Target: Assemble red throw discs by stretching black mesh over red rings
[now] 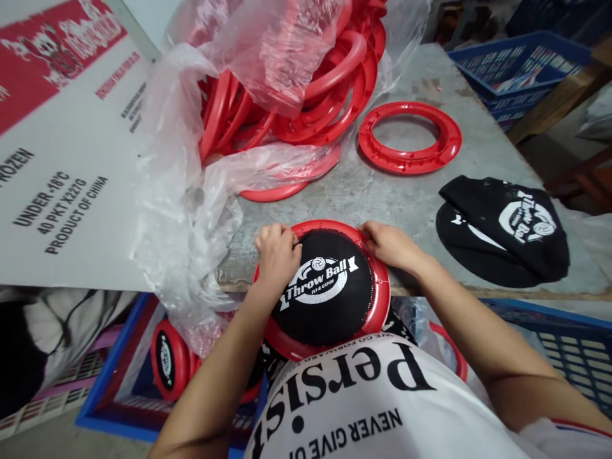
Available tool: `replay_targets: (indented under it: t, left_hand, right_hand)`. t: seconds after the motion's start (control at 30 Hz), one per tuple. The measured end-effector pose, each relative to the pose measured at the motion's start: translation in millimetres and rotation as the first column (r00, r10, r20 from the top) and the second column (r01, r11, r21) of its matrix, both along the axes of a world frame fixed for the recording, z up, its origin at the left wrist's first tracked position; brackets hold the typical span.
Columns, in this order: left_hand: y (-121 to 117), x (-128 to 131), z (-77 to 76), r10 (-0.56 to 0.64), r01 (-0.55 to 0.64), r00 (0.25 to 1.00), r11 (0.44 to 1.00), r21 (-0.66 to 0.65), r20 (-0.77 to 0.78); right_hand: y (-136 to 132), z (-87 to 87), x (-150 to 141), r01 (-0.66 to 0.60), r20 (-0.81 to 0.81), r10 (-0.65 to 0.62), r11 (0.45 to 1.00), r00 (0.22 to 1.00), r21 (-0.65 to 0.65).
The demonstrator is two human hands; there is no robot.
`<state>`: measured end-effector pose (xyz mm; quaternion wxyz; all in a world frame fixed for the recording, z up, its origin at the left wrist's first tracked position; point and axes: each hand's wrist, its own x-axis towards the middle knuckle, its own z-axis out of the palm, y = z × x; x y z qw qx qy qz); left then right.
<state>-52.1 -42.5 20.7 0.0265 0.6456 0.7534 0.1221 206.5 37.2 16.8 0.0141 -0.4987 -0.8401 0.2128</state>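
A red plastic ring with a black fabric centre printed "Throw Ball" leans between the table's front edge and my body. My left hand curls over its upper left rim, the fingertips at the fabric's edge. On the upper right rim, my right hand grips with bent fingers; the thumb is hidden. Beyond my right hand lies a bare red ring. Several black printed fabric discs are stacked loosely at the right.
A clear plastic bag of red rings fills the back of the grey table. A printed carton stands left. Below are a blue crate with finished discs and another blue crate; a blue basket sits behind.
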Motion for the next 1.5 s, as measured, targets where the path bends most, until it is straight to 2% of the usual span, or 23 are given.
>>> replay_targets:
  t: [0.17, 0.27, 0.37, 0.43, 0.5, 0.6, 0.67, 0.73, 0.83, 0.93, 1.13, 1.23, 1.5]
  left_hand:
    - [1.9, 10.6, 6.2, -0.033, 0.034, 0.999, 0.991, -0.129, 0.006]
    - [6.5, 11.4, 3.7, 0.002, 0.004, 0.999, 0.991, -0.133, 0.045]
    - [11.3, 11.6, 2.1, 0.025, -0.018, 0.997, 0.994, -0.105, 0.067]
    - [14.3, 12.1, 1.8, 0.016, -0.011, 0.998, 0.996, -0.083, 0.065]
    - [17.4, 12.3, 1.2, 0.004, -0.001, 0.998, 0.999, -0.039, 0.058]
    - [22.8, 9.8, -2.2, 0.017, -0.019, 0.992, 1.000, 0.017, 0.124]
    - [26.8, 6.2, -5.9, 0.051, -0.049, 0.965, 0.999, -0.011, 0.257]
    - [30.3, 2.2, -9.7, 0.089, -0.075, 0.915, 0.996, -0.052, 0.392]
    - [33.2, -1.4, -14.2, 0.106, -0.098, 0.868, 0.994, -0.041, 0.484]
    - [33.6, -1.6, -16.9, 0.111, -0.113, 0.868, 0.993, -0.024, 0.485]
    - [33.1, -0.9, -21.2, 0.091, -0.104, 0.884, 0.995, 0.003, 0.458]
    - [34.1, 0.0, -22.0, 0.090, -0.103, 0.897, 0.995, 0.008, 0.432]
    - [35.3, 2.1, -21.2, 0.087, -0.101, 0.911, 0.995, 0.013, 0.403]
  right_hand:
    - [-14.8, -3.3, 10.7, -0.012, -0.001, 0.012, 1.000, 1.000, 0.020]
    - [-15.0, -2.6, 12.7, -0.046, 0.029, 0.044, 0.998, 0.999, 0.046]
    - [-5.3, 5.4, 5.6, -0.129, 0.045, 0.123, 0.980, 0.991, 0.150]
    - [7.1, 13.6, -7.9, -0.169, -0.019, 0.178, 0.960, 0.984, 0.224]
    - [23.3, 20.0, -29.6, -0.202, -0.131, 0.238, 0.949, 0.962, 0.241]
    - [49.5, 17.8, -71.9, -0.254, -0.323, 0.298, 0.952, 0.898, 0.173]
    - [63.2, 7.3, -98.7, -0.227, -0.464, 0.232, 0.972, 0.855, 0.069]
    - [70.7, -7.3, -117.2, -0.169, -0.574, 0.099, 0.983, 0.813, -0.069]
    - [71.1, -26.7, -125.1, -0.106, -0.659, -0.059, 0.972, 0.750, -0.208]
    - [67.4, -34.8, -118.6, -0.114, -0.710, -0.099, 0.962, 0.697, -0.246]
    - [69.6, -32.8, -109.9, -0.226, -0.642, 0.066, 0.959, 0.764, -0.170]
    - [71.4, -31.5, -107.1, -0.262, -0.629, 0.105, 0.951, 0.770, -0.162]
    - [69.6, -33.3, -106.3, -0.258, -0.522, 0.182, 0.963, 0.833, -0.075]
